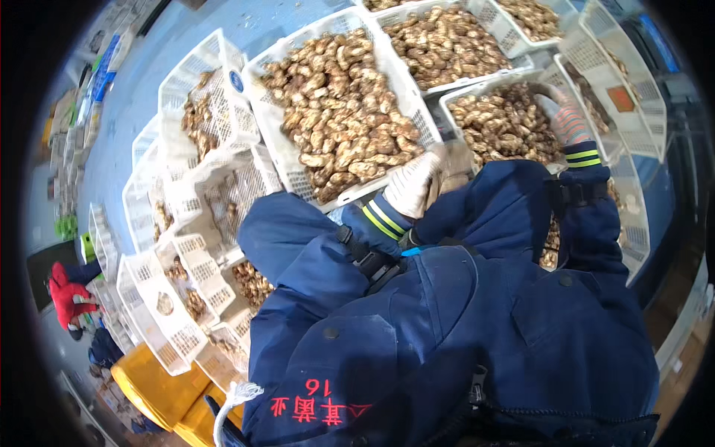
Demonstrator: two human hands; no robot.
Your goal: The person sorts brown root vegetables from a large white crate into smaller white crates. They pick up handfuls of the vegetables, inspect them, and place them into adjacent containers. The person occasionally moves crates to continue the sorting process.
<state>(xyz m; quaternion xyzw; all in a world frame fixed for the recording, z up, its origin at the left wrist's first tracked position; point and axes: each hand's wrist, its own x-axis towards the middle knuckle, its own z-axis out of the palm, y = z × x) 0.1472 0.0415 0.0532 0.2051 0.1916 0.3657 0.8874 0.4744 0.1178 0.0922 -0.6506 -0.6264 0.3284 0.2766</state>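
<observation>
My left hand, in a pale striped glove, is by the near right corner of a large white plastic crate of brown-and-white mushrooms. Its fingers are bent and partly hidden, so I cannot tell whether it holds anything. A blurred greyish-brown patch shows beside it. My right hand, in a glove with pink and grey stripes, reaches over the right rim of a smaller white crate. Its fingers curve down at the far right corner, against the darker mushrooms; whether they grip one is unclear.
More mushrooms fill a crate beyond. White crates are stacked at my left, and others stand at my right. Yellow bins are low on the left. A person in red is farther off. The floor is blue.
</observation>
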